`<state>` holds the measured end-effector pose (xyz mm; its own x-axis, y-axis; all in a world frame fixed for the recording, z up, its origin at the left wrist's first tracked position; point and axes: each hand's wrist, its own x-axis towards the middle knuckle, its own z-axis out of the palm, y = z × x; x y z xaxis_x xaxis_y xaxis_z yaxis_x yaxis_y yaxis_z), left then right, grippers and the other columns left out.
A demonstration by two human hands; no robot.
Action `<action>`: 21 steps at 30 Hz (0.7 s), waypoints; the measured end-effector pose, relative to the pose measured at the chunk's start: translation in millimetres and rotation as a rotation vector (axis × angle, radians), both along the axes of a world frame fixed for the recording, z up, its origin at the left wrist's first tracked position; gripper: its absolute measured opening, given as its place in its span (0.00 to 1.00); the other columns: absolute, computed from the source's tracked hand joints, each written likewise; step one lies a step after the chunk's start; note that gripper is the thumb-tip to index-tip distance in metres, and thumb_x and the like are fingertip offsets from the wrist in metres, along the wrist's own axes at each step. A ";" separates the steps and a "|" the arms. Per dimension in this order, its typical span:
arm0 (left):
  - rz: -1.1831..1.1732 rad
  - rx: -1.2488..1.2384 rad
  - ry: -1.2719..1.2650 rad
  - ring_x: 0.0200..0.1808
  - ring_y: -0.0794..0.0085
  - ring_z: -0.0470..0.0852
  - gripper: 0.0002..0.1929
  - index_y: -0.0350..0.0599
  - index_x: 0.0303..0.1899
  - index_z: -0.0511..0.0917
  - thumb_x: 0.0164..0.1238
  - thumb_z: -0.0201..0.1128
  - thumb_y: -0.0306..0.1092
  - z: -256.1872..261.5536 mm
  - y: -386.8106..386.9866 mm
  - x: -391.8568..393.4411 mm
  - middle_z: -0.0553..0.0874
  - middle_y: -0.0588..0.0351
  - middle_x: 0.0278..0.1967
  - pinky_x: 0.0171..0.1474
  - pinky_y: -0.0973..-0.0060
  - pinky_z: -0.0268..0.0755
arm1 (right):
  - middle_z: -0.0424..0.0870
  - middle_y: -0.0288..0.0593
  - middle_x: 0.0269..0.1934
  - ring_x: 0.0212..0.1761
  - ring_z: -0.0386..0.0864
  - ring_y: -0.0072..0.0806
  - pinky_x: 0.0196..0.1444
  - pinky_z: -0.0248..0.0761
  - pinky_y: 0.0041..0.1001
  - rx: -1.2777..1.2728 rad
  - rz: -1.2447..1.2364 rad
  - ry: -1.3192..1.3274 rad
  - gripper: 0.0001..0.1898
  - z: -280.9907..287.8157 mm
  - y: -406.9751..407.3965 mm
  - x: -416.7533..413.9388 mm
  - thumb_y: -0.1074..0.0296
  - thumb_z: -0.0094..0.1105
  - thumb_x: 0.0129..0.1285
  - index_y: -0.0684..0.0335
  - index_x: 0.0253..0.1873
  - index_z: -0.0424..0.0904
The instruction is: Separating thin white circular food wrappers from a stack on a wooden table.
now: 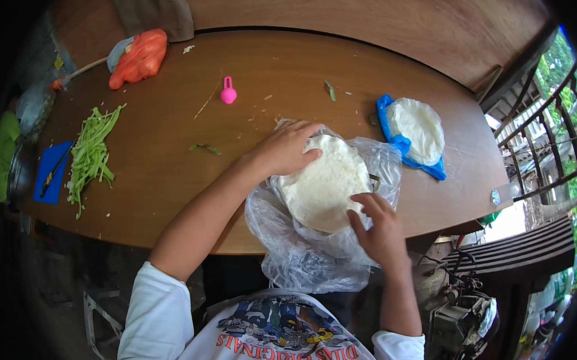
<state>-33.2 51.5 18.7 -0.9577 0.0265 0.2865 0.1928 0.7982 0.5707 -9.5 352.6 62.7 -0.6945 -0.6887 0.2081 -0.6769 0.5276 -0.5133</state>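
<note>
A round, flat white food mass [324, 186], its exact kind unclear, lies before me on a crumpled clear plastic bag [309, 263]. Across its upper left edge rests my left hand [290, 148], thumb on the white surface and fingers spread over the rim. My right hand [376, 225] is at the lower right edge, fingers apart and curved, the fingertips at or just over the rim. Whether either hand grips the edge is hard to tell. A bit of green leaf [375, 183] shows beside the right rim.
At the right, another white round [416, 130] sits on a blue plastic bag [396, 142]. A pink measuring spoon [228, 94] lies farther back. To the left are sliced green vegetable strips [92, 154], a knife [49, 179] on a blue sheet [52, 169], and a red plastic bag [141, 60].
</note>
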 end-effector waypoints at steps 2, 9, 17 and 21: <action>-0.004 -0.059 -0.081 0.78 0.43 0.78 0.31 0.39 0.77 0.78 0.83 0.68 0.49 -11.4 3.4 -7.5 0.81 0.39 0.75 0.81 0.54 0.71 | 0.89 0.48 0.60 0.58 0.86 0.51 0.64 0.81 0.43 0.045 -0.039 0.138 0.22 -8.8 -14.3 16.0 0.60 0.76 0.72 0.61 0.65 0.85; 0.049 -0.190 -0.514 0.60 0.48 0.92 0.23 0.40 0.59 0.91 0.78 0.71 0.50 38.0 -5.9 35.2 0.94 0.41 0.53 0.62 0.55 0.83 | 0.82 0.49 0.73 0.77 0.76 0.59 0.80 0.69 0.56 0.185 -0.042 0.150 0.27 -22.7 -6.5 -15.9 0.50 0.73 0.75 0.59 0.70 0.82; 0.023 -0.002 -0.393 0.42 0.50 0.94 0.16 0.43 0.54 0.92 0.77 0.71 0.44 39.0 -28.3 61.3 0.94 0.47 0.37 0.52 0.55 0.85 | 0.84 0.52 0.71 0.73 0.78 0.59 0.77 0.74 0.51 0.199 -0.045 0.045 0.24 -4.0 -15.4 -28.8 0.55 0.75 0.74 0.57 0.70 0.87; -0.016 -0.056 0.154 0.47 0.49 0.93 0.26 0.43 0.68 0.82 0.80 0.71 0.48 -12.6 -26.9 45.0 0.93 0.47 0.46 0.50 0.58 0.85 | 0.84 0.55 0.70 0.73 0.79 0.60 0.76 0.75 0.51 0.186 -0.039 0.162 0.29 -11.8 -29.8 -12.1 0.51 0.77 0.73 0.58 0.72 0.84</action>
